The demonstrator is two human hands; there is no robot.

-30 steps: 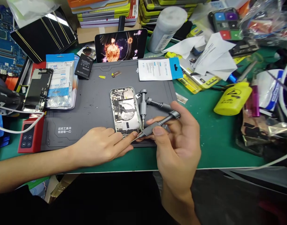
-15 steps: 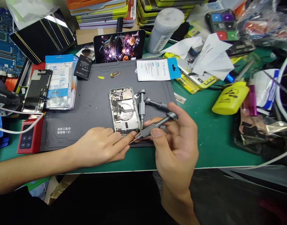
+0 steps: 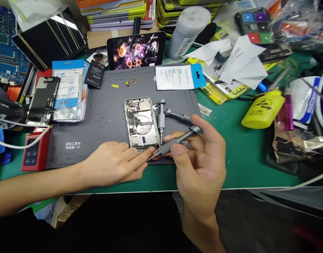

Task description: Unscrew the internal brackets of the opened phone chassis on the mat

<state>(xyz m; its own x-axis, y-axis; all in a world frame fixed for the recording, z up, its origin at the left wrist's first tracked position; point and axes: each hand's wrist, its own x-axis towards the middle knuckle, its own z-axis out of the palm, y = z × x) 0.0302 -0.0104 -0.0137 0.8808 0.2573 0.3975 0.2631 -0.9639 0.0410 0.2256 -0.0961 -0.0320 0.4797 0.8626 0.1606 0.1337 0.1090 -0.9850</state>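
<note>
An opened smartphone [image 3: 143, 123], its inner parts bare, lies on the grey mat. My left hand [image 3: 116, 163] is closed at its lower end, the index finger stretched along the bottom edge and the thumb below. My right hand [image 3: 200, 165] grips a grey precision screwdriver [image 3: 168, 146] between thumb and fingers, the forefinger on its end cap. The screwdriver slants down to the left, its thin tip beside my left fingertip at the phone's bottom edge. That contact point is partly hidden by the fingers. Two more screwdrivers, one upright in view [image 3: 161, 117] and one slanted [image 3: 177, 116], lie right of the phone.
On the mat [image 3: 98, 130] are small metal parts [image 3: 131, 83] and a white-and-blue packet [image 3: 174, 77]. Behind stands a lit phone [image 3: 136, 51]. A battery [image 3: 95, 73], a detached screen [image 3: 44, 100] and a red device [image 3: 34, 151] are left; a yellow bottle [image 3: 264, 109] is right.
The whole view has shifted slightly. Both hands, the screwdriver and the opened smartphone keep nearly the same positions relative to each other. The picture on the standing phone has changed.
</note>
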